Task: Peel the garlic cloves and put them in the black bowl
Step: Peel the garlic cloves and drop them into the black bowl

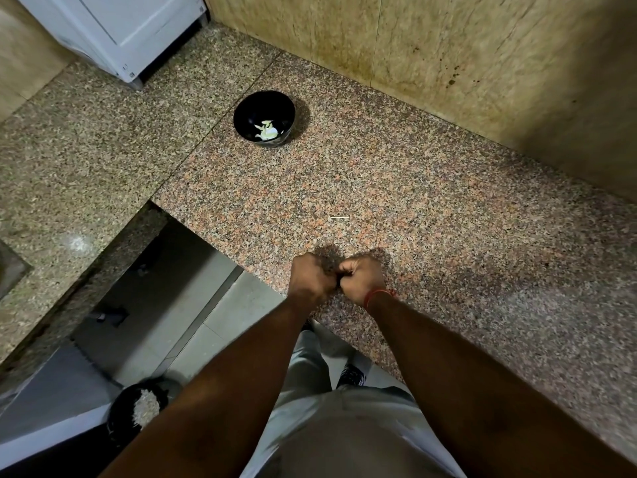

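Pressing fisted hands (336, 278) together (contents hidden) | black bowl (264, 118): pale cloves inside

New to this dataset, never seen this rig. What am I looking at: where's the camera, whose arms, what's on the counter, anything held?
There is no robot here. One wide-angle camera sits on a person's head and looks down, so the two arms coming up from the bottom edge are the wearer's own. The left hand and the right hand are both curled, knuckles nearly touching, over the near edge of a speckled granite counter. Whatever they pinch between them is hidden by the fingers; given the task it is probably a garlic clove, but the picture does not show it. Farther back stands the black bowl with pale pieces inside. A small pale scrap lies on the counter between.
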